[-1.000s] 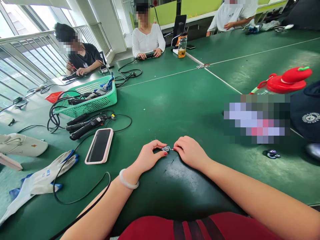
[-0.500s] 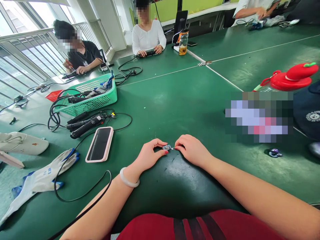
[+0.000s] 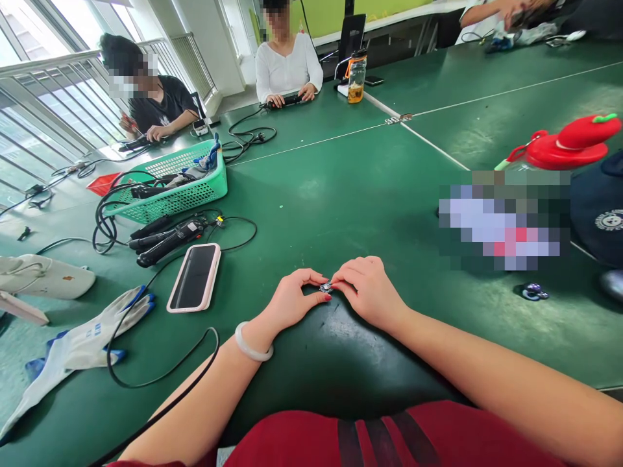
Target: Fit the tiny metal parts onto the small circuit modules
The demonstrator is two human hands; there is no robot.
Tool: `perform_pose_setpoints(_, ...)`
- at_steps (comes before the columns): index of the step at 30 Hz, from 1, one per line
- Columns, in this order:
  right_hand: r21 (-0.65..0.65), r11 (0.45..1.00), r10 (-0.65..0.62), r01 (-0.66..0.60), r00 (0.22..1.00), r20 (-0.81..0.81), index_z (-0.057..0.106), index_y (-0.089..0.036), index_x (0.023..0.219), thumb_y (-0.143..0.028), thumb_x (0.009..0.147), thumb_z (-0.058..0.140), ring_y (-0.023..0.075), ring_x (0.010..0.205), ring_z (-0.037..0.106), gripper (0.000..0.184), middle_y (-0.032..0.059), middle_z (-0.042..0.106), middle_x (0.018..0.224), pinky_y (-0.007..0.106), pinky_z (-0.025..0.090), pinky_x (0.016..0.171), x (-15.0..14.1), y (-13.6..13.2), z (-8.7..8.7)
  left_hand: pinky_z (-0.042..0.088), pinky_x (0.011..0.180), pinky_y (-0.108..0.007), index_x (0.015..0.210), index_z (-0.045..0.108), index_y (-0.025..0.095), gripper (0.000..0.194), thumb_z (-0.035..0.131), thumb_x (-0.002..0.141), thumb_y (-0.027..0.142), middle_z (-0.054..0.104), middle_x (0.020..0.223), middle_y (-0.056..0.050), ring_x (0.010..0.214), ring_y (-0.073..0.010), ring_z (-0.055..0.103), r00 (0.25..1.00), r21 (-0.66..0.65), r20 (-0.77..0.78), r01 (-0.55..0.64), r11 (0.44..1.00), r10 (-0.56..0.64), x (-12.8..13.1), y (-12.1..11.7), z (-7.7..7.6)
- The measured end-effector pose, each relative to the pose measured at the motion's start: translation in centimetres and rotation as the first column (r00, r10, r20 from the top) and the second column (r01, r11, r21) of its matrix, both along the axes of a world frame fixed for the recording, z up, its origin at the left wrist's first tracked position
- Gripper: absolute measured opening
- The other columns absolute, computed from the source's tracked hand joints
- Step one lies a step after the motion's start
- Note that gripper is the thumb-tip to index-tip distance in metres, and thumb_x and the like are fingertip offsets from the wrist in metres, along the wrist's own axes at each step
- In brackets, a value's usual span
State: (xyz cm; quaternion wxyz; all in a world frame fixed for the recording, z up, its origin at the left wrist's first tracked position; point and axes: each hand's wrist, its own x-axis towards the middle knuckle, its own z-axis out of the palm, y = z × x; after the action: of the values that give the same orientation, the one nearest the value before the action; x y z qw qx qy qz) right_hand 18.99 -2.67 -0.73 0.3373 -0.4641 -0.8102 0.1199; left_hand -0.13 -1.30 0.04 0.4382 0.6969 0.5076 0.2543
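Between the thumb and fingers of my left hand is a small circuit board, dark with pale parts on it. My right hand is closed in a pinch at the board's right end, its fingertips touching it. The fingertips cover much of the board, so its details are hidden. Both hands are close together, just above the green table in front of me. A phone in a pink case lies left of my left hand.
A green basket with cables and black tools stands left, beside black handheld tools. Gloves and a black cable lie near my left arm. At right are a red-lidded container and a small dark shiny object. Co-workers sit across.
My right hand has shifted left and closer to my left hand, and its fingers now cover more of the board's right end. The board looks turned. A co-worker's hands at far right have risen.
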Motion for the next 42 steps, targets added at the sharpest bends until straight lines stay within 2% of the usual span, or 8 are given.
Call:
perform_pose_setpoints(8, -0.012, 1.000, -0.008, 0.009, 0.996, 0.089, 0.067, -0.021, 0.081, -0.023, 0.091, 0.052, 0.0166, 0.081, 0.055, 0.018, 0.0026, 0.070, 0.085, 0.038, 0.025, 0.084, -0.1, -0.2, 0.1, 0.047, 0.093, -0.035, 0.091, 0.067, 0.020, 0.027, 0.075, 0.068, 0.030, 0.069, 0.101, -0.005, 0.096, -0.0192, 0.062, 1.000, -0.005, 0.005, -0.003, 1.000, 0.003, 0.0, -0.1, 0.0)
perform_pose_setpoints(16, 0.010, 1.000, 0.003, -0.003, 0.998, 0.056, 0.069, -0.023, 0.086, -0.023, 0.090, 0.054, 0.0158, 0.082, 0.056, 0.015, 0.0005, 0.070, 0.086, 0.039, 0.024, 0.087, 0.3, -0.2, 0.3, 0.047, 0.092, -0.034, 0.093, 0.067, 0.019, 0.023, 0.072, 0.071, 0.027, 0.070, 0.100, -0.005, 0.095, -0.0185, 0.063, 1.000, -0.001, 0.026, 0.006, 1.000, -0.006, 0.0, 0.0, 0.1)
perform_pose_setpoints(20, -0.001, 0.999, -0.034, 0.034, 0.998, 0.060, 0.068, -0.023, 0.092, -0.032, 0.088, 0.059, 0.0167, 0.084, 0.056, 0.014, 0.0020, 0.070, 0.090, 0.039, 0.025, 0.087, 0.7, -0.1, 0.1, 0.048, 0.091, -0.032, 0.095, 0.066, 0.018, 0.022, 0.068, 0.074, 0.023, 0.071, 0.099, -0.004, 0.094, -0.0172, 0.064, 0.997, -0.024, 0.075, 0.017, 1.000, -0.015, -0.1, 0.1, 0.3)
perform_pose_setpoints(24, -0.008, 1.000, -0.027, 0.028, 0.995, 0.092, 0.069, -0.023, 0.091, -0.039, 0.087, 0.059, 0.0174, 0.084, 0.056, 0.020, 0.0029, 0.070, 0.090, 0.039, 0.025, 0.087, 0.6, 0.0, -0.2, 0.049, 0.091, -0.033, 0.099, 0.066, 0.018, 0.023, 0.065, 0.077, 0.022, 0.072, 0.103, -0.005, 0.095, -0.0175, 0.065, 0.992, -0.069, 0.126, 0.022, 0.997, -0.014, -0.2, 0.2, 0.1)
perform_pose_setpoints(29, 0.060, 0.998, 0.005, -0.012, 0.994, 0.113, 0.067, -0.021, 0.085, -0.039, 0.090, 0.056, 0.0173, 0.081, 0.055, 0.022, 0.0030, 0.069, 0.083, 0.039, 0.024, 0.087, -0.3, -0.2, -0.3, 0.050, 0.092, -0.033, 0.105, 0.066, 0.017, 0.026, 0.060, 0.082, 0.026, 0.071, 0.108, -0.007, 0.099, -0.0182, 0.066, 0.977, -0.151, 0.212, 0.059, 0.987, -0.026, -0.4, 0.3, 0.4)
perform_pose_setpoints(35, 0.150, 0.988, -0.003, -0.023, 0.986, 0.168, 0.063, -0.019, 0.074, -0.037, 0.091, 0.052, 0.0168, 0.076, 0.052, 0.027, 0.0032, 0.067, 0.075, 0.040, 0.024, 0.088, -1.2, -0.5, -0.5, 0.051, 0.091, -0.033, 0.109, 0.065, 0.015, 0.031, 0.063, 0.081, 0.028, 0.072, 0.105, -0.009, 0.094, -0.0177, 0.067, 0.951, -0.321, 0.309, 0.097, 0.942, 0.007, -0.4, -0.2, 0.8)
perform_pose_setpoints(39, 0.176, 0.984, 0.007, -0.039, 0.984, 0.175, 0.062, -0.019, 0.075, -0.040, 0.092, 0.051, 0.0165, 0.074, 0.051, 0.029, 0.0030, 0.066, 0.074, 0.039, 0.025, 0.086, -1.3, -0.5, -0.7, 0.052, 0.089, -0.033, 0.105, 0.066, 0.015, 0.028, 0.062, 0.082, 0.029, 0.072, 0.100, -0.008, 0.087, -0.0155, 0.068, 0.943, -0.346, 0.332, 0.113, 0.931, 0.009, -0.2, -0.3, 0.7)
perform_pose_setpoints(42, 0.137, 0.990, 0.023, -0.045, 0.988, 0.153, 0.064, -0.019, 0.081, -0.046, 0.090, 0.053, 0.0170, 0.075, 0.052, 0.030, 0.0037, 0.066, 0.076, 0.037, 0.028, 0.082, -1.0, -0.2, -0.7, 0.053, 0.089, -0.033, 0.107, 0.065, 0.015, 0.028, 0.060, 0.083, 0.029, 0.071, 0.103, -0.009, 0.090, -0.0168, 0.068, 0.948, -0.328, 0.315, 0.078, 0.941, 0.031, -0.6, 0.1, 0.6)
